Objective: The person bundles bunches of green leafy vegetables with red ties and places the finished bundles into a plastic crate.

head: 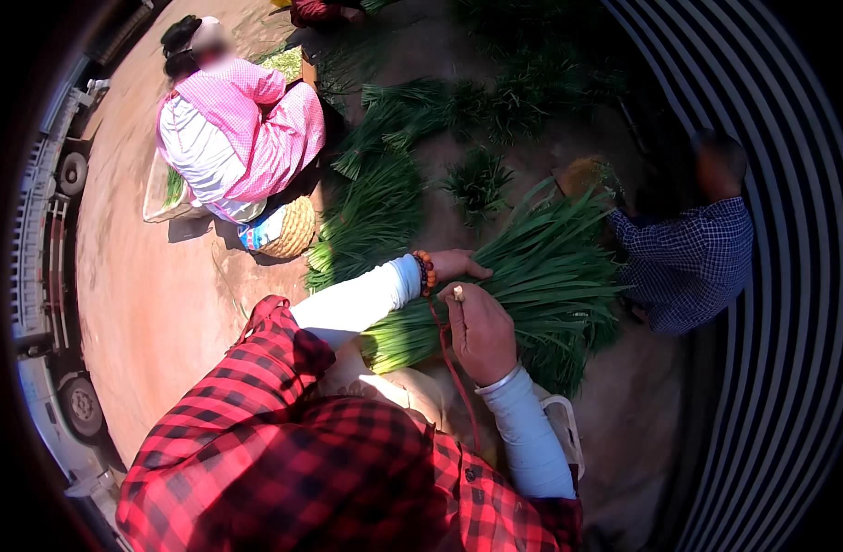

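A large bundle of long green leafy stalks, like garlic chives (pixel 545 276), lies before me, its pale cut ends (pixel 394 345) toward my lap. My left hand (pixel 459 265), with a beaded bracelet at the wrist, reaches across the bundle's far side, fingers spread against the leaves. Closed in front of it over the near side is my right hand (pixel 480 331), a short pale stick (pixel 458 293) poking up between thumb and fingers. A red cord (pixel 456 376) passes beside my right hand and hangs down toward my lap; whether it is tied to the stick I cannot tell.
More green bundles (pixel 376 200) lie on the ground ahead. At the left a person in pink (pixel 235 131) sits by a woven basket seat (pixel 293 228) and a crate (pixel 160 186). A person in a checked shirt (pixel 690 255) sits right, near a corrugated shutter (pixel 780 228). Trucks (pixel 55 276) stand far left.
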Tool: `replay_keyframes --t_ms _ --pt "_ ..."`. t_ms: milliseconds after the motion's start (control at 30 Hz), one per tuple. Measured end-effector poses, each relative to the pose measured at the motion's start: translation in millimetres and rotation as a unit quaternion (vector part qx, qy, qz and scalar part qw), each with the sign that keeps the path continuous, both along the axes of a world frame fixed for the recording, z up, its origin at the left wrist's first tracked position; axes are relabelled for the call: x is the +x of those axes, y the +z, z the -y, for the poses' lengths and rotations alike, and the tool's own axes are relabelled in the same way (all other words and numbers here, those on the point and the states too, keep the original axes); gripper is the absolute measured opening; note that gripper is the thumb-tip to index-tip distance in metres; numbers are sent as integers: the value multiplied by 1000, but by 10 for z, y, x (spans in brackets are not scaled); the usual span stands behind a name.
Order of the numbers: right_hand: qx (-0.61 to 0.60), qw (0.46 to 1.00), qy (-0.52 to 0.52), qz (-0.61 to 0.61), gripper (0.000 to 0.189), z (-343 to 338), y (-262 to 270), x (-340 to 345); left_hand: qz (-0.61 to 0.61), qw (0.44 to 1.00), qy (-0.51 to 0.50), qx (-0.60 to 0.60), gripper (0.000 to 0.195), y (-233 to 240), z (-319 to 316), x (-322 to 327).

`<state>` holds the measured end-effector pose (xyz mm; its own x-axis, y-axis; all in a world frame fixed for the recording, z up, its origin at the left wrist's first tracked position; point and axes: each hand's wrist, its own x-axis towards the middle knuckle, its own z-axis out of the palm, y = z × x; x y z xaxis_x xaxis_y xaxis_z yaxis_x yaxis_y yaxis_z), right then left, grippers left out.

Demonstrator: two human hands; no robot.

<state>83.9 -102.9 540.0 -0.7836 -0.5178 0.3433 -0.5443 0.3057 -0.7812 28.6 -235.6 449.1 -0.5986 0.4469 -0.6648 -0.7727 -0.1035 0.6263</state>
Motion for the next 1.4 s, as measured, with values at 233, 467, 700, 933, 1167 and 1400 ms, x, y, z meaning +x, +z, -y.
replay_keyframes --t_ms 233,467,700,933,1167,1400 --pt "-162 985 -54 -25 13 567 -186 -259 -142 968 -178 -109 35 -329 82 -185" --pt "-549 749 -343 141 17 -570 680 -1591 11 996 -88 -17 40 -57 284 -337" --pt "-482 846 -229 -8 24 -1322 1548 -1551 80 977 148 132 33 -135 1060 -1022" --pt "395 871 -80 282 88 -149 -182 -1097 -79 950 298 56 49 683 1375 -1725" --pt "-101 939 -129 302 90 1051 -216 -1831 -295 904 219 -219 82 459 895 -1961" --pt "-342 786 -105 505 60 420 -524 -1797 -326 937 21 -126 56 1385 1447 -1906"
